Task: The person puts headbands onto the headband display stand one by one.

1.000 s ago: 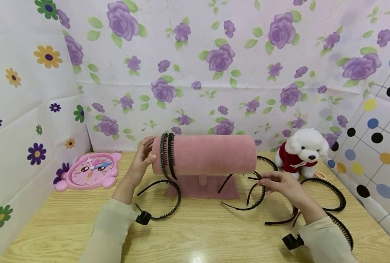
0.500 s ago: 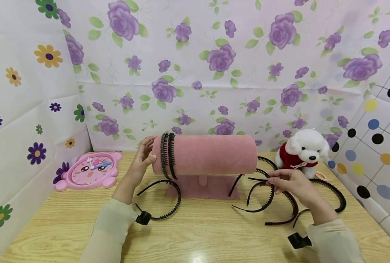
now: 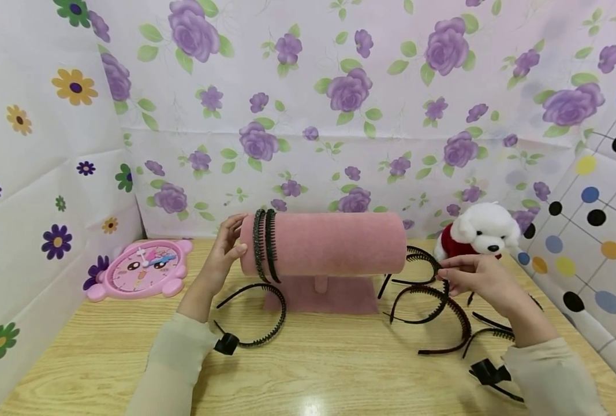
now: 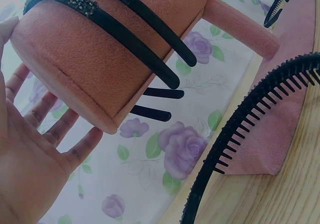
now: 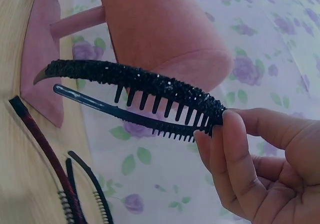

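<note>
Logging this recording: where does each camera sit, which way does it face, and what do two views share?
Head: on the head, facing forward and down at the pink roll and table; the left hand, right hand and sleeves show.
Left wrist: worn there, facing the roll's end bearing two headbands; only the left hand shows.
Right wrist: worn there, facing the held headband, the roll's other end beyond; only the right hand shows.
Shared: both wrist views show the roll, from opposite ends.

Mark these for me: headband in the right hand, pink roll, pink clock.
Held headband [image 5: 137, 77]: right wrist view, on its glittery outer side.
Pink roll [image 3: 336, 244]: head view, on the front of its cylinder.
Pink clock [image 3: 142, 273]: head view, on the dial.
</note>
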`<state>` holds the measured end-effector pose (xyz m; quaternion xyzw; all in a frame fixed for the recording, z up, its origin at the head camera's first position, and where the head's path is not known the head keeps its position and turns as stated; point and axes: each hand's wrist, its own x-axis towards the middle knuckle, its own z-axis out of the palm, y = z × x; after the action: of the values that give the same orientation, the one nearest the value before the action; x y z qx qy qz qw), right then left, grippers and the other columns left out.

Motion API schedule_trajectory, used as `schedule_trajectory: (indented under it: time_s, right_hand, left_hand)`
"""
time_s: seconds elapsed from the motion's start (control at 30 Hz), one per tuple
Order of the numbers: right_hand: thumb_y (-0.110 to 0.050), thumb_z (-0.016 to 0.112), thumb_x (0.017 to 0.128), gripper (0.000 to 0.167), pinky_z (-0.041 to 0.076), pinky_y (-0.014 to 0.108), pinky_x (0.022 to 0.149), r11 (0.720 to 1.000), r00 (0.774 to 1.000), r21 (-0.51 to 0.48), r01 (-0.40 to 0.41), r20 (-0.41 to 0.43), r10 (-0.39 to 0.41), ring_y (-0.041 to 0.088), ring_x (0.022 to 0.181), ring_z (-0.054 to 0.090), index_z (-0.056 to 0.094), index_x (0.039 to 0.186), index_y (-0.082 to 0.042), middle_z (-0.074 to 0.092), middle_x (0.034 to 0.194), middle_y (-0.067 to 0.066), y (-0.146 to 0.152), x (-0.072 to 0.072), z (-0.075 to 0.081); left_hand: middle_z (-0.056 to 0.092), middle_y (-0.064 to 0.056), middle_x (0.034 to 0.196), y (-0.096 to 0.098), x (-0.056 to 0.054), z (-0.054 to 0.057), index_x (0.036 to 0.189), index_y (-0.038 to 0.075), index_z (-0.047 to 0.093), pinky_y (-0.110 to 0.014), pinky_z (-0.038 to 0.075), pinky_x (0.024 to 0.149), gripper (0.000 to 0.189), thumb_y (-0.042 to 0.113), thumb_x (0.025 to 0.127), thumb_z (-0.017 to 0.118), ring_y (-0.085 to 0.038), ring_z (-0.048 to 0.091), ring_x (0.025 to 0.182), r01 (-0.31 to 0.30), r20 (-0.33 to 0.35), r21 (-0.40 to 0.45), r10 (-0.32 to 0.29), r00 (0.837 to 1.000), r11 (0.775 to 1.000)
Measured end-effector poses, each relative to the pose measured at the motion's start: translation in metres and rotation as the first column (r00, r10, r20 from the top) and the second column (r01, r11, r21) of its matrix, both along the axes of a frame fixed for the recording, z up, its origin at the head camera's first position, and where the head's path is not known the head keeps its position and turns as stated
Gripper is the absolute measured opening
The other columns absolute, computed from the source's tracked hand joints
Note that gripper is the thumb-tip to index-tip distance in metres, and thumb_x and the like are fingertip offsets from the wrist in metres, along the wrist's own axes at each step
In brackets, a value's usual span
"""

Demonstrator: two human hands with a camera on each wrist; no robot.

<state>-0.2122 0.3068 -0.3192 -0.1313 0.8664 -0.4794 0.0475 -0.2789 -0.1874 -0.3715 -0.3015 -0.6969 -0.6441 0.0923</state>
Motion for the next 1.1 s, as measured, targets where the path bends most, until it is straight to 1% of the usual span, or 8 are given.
schedule_trajectory:
  time_s: [0.1, 0.2, 0.4, 0.53, 0.63, 0.77, 0.93, 1.1]
  right_hand:
    - [-0.016, 0.055, 0.097, 0.043, 0.057, 0.030, 0.066, 0.998, 1.000, 0.057, 0.024, -0.022, -0.023, 0.012, 0.068, 0.067, 0.052, 0.123, 0.018, 0.070, 0.088, -0.012, 0.003, 0.000, 0.009]
    - [-0.020, 0.057, 0.097, 0.043, 0.057, 0.031, 0.065, 0.991, 0.998, 0.122, 0.058, -0.021, -0.056, 0.011, 0.069, 0.066, 0.055, 0.123, 0.015, 0.071, 0.091, -0.004, 0.004, 0.001, 0.020]
    - [-0.020, 0.056, 0.097, 0.042, 0.057, 0.030, 0.065, 0.975, 0.995, 0.199, 0.098, -0.028, -0.095, 0.012, 0.071, 0.065, 0.056, 0.123, 0.013, 0.073, 0.098, 0.007, 0.004, 0.001, 0.039]
    - [-0.021, 0.056, 0.097, 0.041, 0.056, 0.028, 0.062, 0.954, 0.992, 0.276, 0.118, -0.083, -0.098, 0.009, 0.066, 0.064, 0.058, 0.121, 0.012, 0.072, 0.102, 0.015, 0.001, -0.001, 0.047]
    - [-0.025, 0.058, 0.096, 0.042, 0.053, 0.027, 0.059, 0.931, 0.987, 0.339, 0.136, -0.127, -0.098, 0.010, 0.064, 0.064, 0.060, 0.120, 0.008, 0.072, 0.103, 0.019, -0.001, -0.003, 0.052]
    - [-0.031, 0.058, 0.096, 0.044, 0.051, 0.027, 0.059, 0.913, 0.985, 0.377, 0.152, -0.130, -0.111, 0.010, 0.067, 0.064, 0.061, 0.122, 0.004, 0.070, 0.108, 0.020, -0.002, -0.005, 0.058]
    - [-0.031, 0.057, 0.096, 0.042, 0.053, 0.025, 0.064, 0.908, 0.984, 0.387, 0.161, -0.139, -0.115, 0.012, 0.073, 0.066, 0.062, 0.121, 0.002, 0.069, 0.111, 0.021, -0.006, -0.009, 0.063]
    - [-0.030, 0.061, 0.094, 0.039, 0.055, 0.026, 0.063, 0.899, 0.978, 0.400, 0.181, -0.174, -0.120, 0.010, 0.072, 0.066, 0.065, 0.118, 0.000, 0.071, 0.108, 0.019, -0.014, -0.015, 0.070]
  left_hand:
    - [0.035, 0.007, 0.145, 0.001, 0.000, 0.000, 0.149, 0.018, 0.025, -0.020, 0.042, 0.096, 0.057, 0.014, 0.096, 0.045, -0.011, 0.039, 0.129, -0.005, 0.007, -0.001, 0.005, 1.000, 1.000]
    - [0.035, 0.007, 0.145, 0.001, 0.000, 0.001, 0.149, 0.018, 0.025, -0.020, 0.041, 0.096, 0.057, 0.014, 0.096, 0.045, -0.010, 0.038, 0.129, -0.009, 0.009, 0.001, 0.009, 1.000, 1.000]
    - [0.035, 0.006, 0.144, 0.001, 0.000, 0.001, 0.149, 0.016, 0.025, -0.020, 0.042, 0.096, 0.058, 0.011, 0.095, 0.044, -0.010, 0.038, 0.129, -0.002, 0.002, 0.003, 0.002, 1.000, 1.000]
    - [0.036, 0.007, 0.144, 0.001, 0.000, 0.001, 0.149, 0.017, 0.026, -0.020, 0.042, 0.096, 0.057, 0.011, 0.095, 0.044, -0.010, 0.039, 0.129, -0.002, 0.005, 0.005, 0.002, 1.000, 1.000]
    - [0.036, 0.007, 0.144, 0.001, 0.000, 0.000, 0.149, 0.018, 0.026, -0.021, 0.042, 0.096, 0.057, 0.012, 0.096, 0.044, -0.011, 0.039, 0.129, -0.001, 0.009, 0.009, 0.001, 1.000, 1.000]
    - [0.035, 0.007, 0.144, 0.001, 0.000, 0.000, 0.149, 0.019, 0.026, -0.021, 0.041, 0.096, 0.056, 0.013, 0.096, 0.044, -0.011, 0.039, 0.129, 0.005, 0.012, 0.010, -0.005, 1.000, 1.000]
    - [0.035, 0.006, 0.145, 0.001, 0.000, 0.000, 0.149, 0.020, 0.026, -0.021, 0.042, 0.096, 0.056, 0.014, 0.097, 0.044, -0.011, 0.039, 0.129, 0.003, 0.018, 0.006, -0.003, 1.000, 1.000]
    - [0.034, 0.006, 0.146, 0.001, 0.001, 0.001, 0.150, 0.020, 0.025, -0.020, 0.041, 0.096, 0.056, 0.015, 0.097, 0.044, -0.010, 0.038, 0.129, -0.012, 0.017, -0.009, 0.012, 1.000, 1.000]
